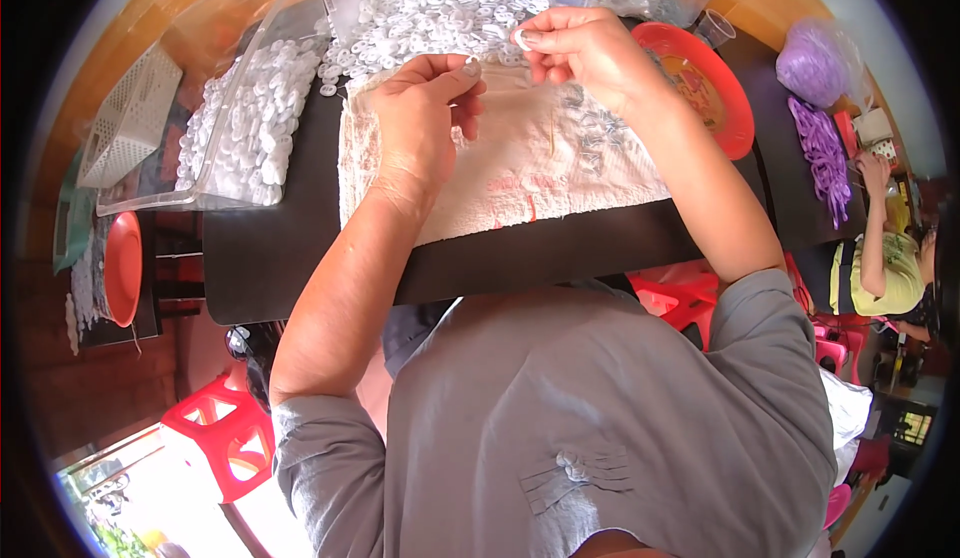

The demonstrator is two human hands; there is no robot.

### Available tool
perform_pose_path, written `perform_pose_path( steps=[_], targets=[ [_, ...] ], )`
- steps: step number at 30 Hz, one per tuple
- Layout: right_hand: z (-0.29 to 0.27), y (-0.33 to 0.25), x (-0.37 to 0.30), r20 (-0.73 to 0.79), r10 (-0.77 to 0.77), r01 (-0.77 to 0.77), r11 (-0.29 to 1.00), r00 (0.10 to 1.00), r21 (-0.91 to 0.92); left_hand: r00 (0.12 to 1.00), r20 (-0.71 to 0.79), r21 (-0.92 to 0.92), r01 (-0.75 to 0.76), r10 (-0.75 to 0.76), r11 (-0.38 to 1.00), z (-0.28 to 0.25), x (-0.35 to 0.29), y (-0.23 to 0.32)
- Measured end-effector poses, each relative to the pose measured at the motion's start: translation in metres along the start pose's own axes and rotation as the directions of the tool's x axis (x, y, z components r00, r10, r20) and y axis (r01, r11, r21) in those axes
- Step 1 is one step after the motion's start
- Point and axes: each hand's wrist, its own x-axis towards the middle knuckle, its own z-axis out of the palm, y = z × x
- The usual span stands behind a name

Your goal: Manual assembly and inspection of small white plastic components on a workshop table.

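head view: in the upper middle of the frame, the right hand (590, 53) pinches a small white ring (521, 41) between thumb and fingers, just above the cloth's upper edge. to its left, the left hand (430, 98) has its fingers curled in toward the thumb; a white speck shows at the thumb tip, but i cannot tell whether they grip anything. below both hands a pale cloth (500, 183) lies on the black surface (500, 266). at the top centre, just beyond the hands, is a heap of white pieces (440, 3). a clear bin (215, 173) at upper left holds more white pieces. at upper right, a red tray (738, 108) sits partly behind the right forearm, with purple cords (822, 158) farther right.
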Motion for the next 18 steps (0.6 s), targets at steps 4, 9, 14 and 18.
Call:
perform_pose_path(
  steps=[4, 9, 14, 18],
  targets=[
    [0.007, -0.002, -0.016, -0.012, 0.069, -0.067, 0.988, 0.998, 0.142, 0.981, 0.059, 0.162, -0.192, 0.185, 0.968, 0.007, -0.008, 0.000],
    [0.021, -0.002, -0.027, -0.002, 0.068, -0.066, 0.974, 0.998, 0.216, 0.856, 0.181, 0.421, -0.512, 0.484, 0.748, 0.006, -0.009, -0.015],
    [0.034, 0.001, -0.033, -0.034, -0.003, 0.011, 0.972, 0.999, 0.234, 0.688, 0.328, 0.529, -0.702, 0.648, 0.477, 0.003, -0.007, -0.022],
    [0.033, 0.008, -0.033, -0.101, -0.112, 0.134, 0.961, 0.989, 0.240, 0.900, 0.187, 0.323, -0.435, 0.394, 0.841, 0.013, -0.013, -0.010]
  ],
)
